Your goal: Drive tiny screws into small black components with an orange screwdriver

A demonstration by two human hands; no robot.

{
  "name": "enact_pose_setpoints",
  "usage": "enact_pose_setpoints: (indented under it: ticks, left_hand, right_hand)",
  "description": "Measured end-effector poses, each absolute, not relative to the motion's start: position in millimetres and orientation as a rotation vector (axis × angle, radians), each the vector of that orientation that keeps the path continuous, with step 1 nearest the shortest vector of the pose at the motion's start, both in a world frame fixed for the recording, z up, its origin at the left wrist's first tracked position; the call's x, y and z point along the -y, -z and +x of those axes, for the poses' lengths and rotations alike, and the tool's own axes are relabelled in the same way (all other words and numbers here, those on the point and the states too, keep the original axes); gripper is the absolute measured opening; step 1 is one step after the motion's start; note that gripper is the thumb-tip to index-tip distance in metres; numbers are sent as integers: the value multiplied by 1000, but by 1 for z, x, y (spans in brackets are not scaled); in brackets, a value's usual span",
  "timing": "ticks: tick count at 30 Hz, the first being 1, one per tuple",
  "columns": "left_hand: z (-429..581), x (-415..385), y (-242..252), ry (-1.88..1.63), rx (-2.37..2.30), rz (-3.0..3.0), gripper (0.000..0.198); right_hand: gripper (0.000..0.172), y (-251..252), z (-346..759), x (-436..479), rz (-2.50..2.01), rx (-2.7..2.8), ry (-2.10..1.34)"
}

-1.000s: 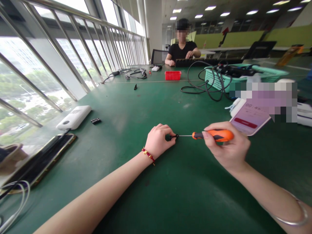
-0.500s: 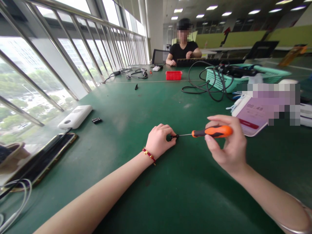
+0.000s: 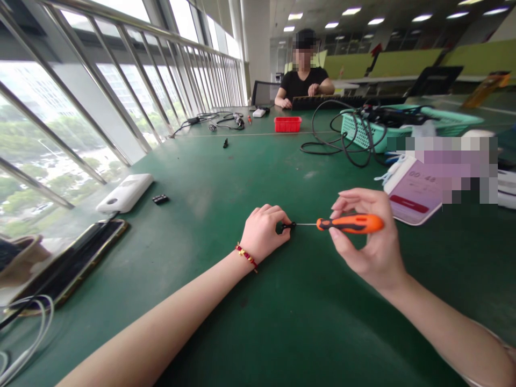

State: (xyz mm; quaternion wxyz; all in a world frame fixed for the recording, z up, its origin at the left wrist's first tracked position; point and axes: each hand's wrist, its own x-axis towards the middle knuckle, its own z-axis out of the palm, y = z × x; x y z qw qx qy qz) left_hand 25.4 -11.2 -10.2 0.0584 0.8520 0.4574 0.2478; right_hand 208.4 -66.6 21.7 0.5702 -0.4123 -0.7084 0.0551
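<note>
My left hand (image 3: 266,230) rests on the green table (image 3: 193,290), its thumb and fingertips pinching a small black part (image 3: 288,226). What kind of part it is I cannot make out. An orange and black screwdriver (image 3: 350,223) lies level in my right hand (image 3: 374,242), its thumb and fingers about the handle. The thin shaft points left, and its tip meets the black part at my left fingertips. To the left of my left hand sits a small black block-shaped piece (image 3: 160,199).
A white power bank (image 3: 124,193) and a dark phone (image 3: 92,263) lie on the left. Farther back are a red bin (image 3: 287,124), a small black piece (image 3: 225,143) and a teal basket (image 3: 357,134) with cables. A lit phone (image 3: 419,188) stands right. Someone (image 3: 304,80) sits opposite.
The screwdriver handle has turned about its own axis. My right thumb and fingers have shifted a little left along it. My left hand and the black part stay put.
</note>
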Motion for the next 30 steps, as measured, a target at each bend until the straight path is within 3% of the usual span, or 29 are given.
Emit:
enact_pose_setpoints:
  ticks: [2,6,8,15,17,20,22,30]
  left_hand:
    - [25,11,10,-756,-1384,2576,6]
    - [25,11,11,-754,-1381,2570,6]
    - [25,11,11,-748,-1384,2569,6]
    - [25,11,10,-751,-1389,2562,7]
    - [25,11,10,-756,-1389,2560,7]
    - [25,11,10,-762,-1386,2556,6]
    - [25,11,11,-765,-1385,2555,6]
    - [26,12,10,-760,-1366,2578,5]
  right_hand:
    - [42,-22,208,67,-1008,1663,-129]
    - [10,-24,208,73,-1125,1719,-148]
    - [7,-23,208,74,-1123,1719,-135]
    - [58,-19,207,65,-976,1639,-163]
    - [48,-20,207,67,-1050,1679,-222]
    - [16,-23,206,73,-1121,1799,-310]
    - [8,-24,205,75,-1120,1837,-317]
    - [43,-21,208,67,-1025,1702,-163]
